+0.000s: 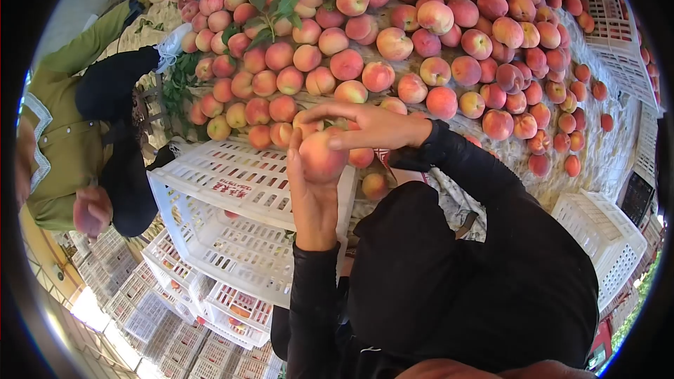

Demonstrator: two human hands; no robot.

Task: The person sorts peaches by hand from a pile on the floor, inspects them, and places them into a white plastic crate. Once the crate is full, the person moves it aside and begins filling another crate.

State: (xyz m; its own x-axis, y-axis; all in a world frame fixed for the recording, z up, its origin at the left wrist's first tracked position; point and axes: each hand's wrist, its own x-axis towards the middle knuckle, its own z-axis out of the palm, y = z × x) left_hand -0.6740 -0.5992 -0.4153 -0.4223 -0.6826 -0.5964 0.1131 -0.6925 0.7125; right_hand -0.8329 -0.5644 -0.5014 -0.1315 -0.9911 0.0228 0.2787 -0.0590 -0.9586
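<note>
A large peach [324,157], yellow and red, is held between my two hands above the corner of a white plastic crate [232,177]. My left hand [314,214] cups it from below and the side, with its fingers pointing up. From the right, my right hand [382,128] curves its fingers over the top, the thumb resting on the fruit. Just beyond my hands, a wide heap of peaches [435,17] lies on a pale sheet. A few leafy twigs [270,14] lie on the heap. Near my knee sits a single peach [375,186].
At the left another person [74,119] in an olive top sits by the heap, one hand [91,210] blurred. Stacked white crates [140,295] fill the lower left. A white crate [604,238] stands at the right, and another crate [614,35] at the upper right.
</note>
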